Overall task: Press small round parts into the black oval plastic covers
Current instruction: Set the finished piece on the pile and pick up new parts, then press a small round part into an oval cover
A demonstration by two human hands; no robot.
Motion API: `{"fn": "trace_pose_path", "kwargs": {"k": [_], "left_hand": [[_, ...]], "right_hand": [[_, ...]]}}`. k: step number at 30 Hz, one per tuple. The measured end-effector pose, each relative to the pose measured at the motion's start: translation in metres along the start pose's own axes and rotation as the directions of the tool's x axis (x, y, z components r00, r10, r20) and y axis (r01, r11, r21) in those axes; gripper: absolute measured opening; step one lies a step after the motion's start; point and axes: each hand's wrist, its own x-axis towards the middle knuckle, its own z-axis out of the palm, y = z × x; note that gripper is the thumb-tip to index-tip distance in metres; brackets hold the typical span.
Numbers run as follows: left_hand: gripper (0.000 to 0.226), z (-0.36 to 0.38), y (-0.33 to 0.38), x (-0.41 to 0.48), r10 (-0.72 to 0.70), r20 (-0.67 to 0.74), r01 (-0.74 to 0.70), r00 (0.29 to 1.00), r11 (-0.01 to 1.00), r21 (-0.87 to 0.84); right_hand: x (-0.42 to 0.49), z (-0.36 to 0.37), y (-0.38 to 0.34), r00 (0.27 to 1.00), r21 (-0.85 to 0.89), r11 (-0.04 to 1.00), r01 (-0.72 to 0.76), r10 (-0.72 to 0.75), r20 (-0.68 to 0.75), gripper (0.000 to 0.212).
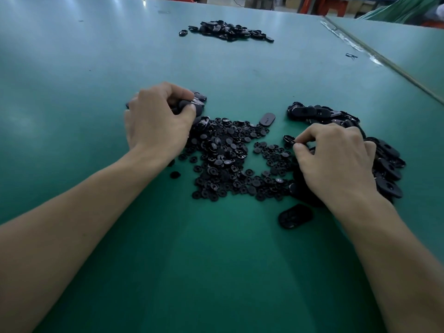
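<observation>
On the green table (216, 260) the picking-up step is judged to be in hand: nothing is being pressed yet. The left hand (156, 123) is curled round a small stack of oval covers (192, 104) at the far left edge of the heap of small round parts (228, 159), and these covers are held just above the surface or resting on it; which of the two cannot be told. The right hand (336, 159) is closed in a pinch, and one round part (288, 139) is held between thumb and forefinger at the right edge of that heap. The two hands are kept well apart, with the heap between them. A supply pile of covers (386, 164) lies beside and behind the right hand, and a far heap (228, 31) of black pieces is seen at the other end of the table. The long axis of the held covers seems to run roughly left to right, out of the fist toward the middle, but much of them is hidden by the fingers. One loose cover (267, 119) lies smooth side up, with its long axis slanted from near-left to far-right. For the next move the hands must be brought together, one cover must be turned with its hollow side toward the part, and the part must be centred on its seat before it is pushed in.
</observation>
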Motion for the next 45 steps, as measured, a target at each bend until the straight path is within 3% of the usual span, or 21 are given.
{"fn": "trace_pose_path", "kwargs": {"k": [7,10,12,15,18,21,28,33,40,45], "left_hand": [[0.027,0.001,-0.004,0.002,-0.010,-0.033,0.016,0.999,0.980,0.198],[0.024,0.001,-0.002,0.000,0.064,-0.055,-0.051,0.996,0.977,0.207],[0.015,0.002,0.003,-0.004,0.157,-0.056,-0.148,0.986,0.980,0.134],[0.004,0.005,0.016,-0.016,0.253,0.011,-0.250,0.968,0.961,-0.119],[0.011,0.009,0.026,-0.031,0.272,0.125,-0.223,0.954,0.924,-0.309],[0.014,0.012,0.029,-0.040,0.285,0.212,-0.184,0.935,0.899,-0.398],[0.014,0.014,0.025,-0.042,0.240,0.281,-0.024,0.929,0.798,-0.602],[0.009,0.014,0.025,-0.041,0.223,0.282,0.005,0.933,0.776,-0.630],[0.016,0.013,0.024,-0.040,0.238,0.297,-0.006,0.925,0.789,-0.614],[0.020,0.014,0.025,-0.042,0.331,0.291,-0.127,0.898,0.827,-0.548]], "right_hand": [[-0.001,-0.002,-0.002,0.998,0.060,0.998,0.017,-0.013,-0.065,0.015],[0.002,-0.002,0.001,0.986,0.103,0.992,0.076,-0.060,-0.155,0.018],[0.003,-0.002,-0.001,0.973,0.242,0.960,0.144,-0.093,-0.211,0.019],[0.002,-0.002,-0.010,0.972,0.496,0.841,0.218,-0.138,-0.192,0.016],[0.000,0.002,-0.016,0.976,0.694,0.688,0.211,-0.186,-0.111,0.012],[-0.002,0.002,-0.020,0.973,0.786,0.587,0.194,-0.218,-0.077,0.014],[-0.005,0.001,-0.020,0.976,0.797,0.578,0.174,-0.207,-0.063,0.010],[-0.006,-0.001,-0.022,0.979,0.816,0.555,0.159,-0.193,-0.060,0.017],[-0.006,-0.002,-0.025,0.981,0.861,0.490,0.133,-0.189,-0.044,0.015],[-0.007,-0.004,-0.026,0.977,0.858,0.484,0.171,-0.199,-0.083,0.021]]}}
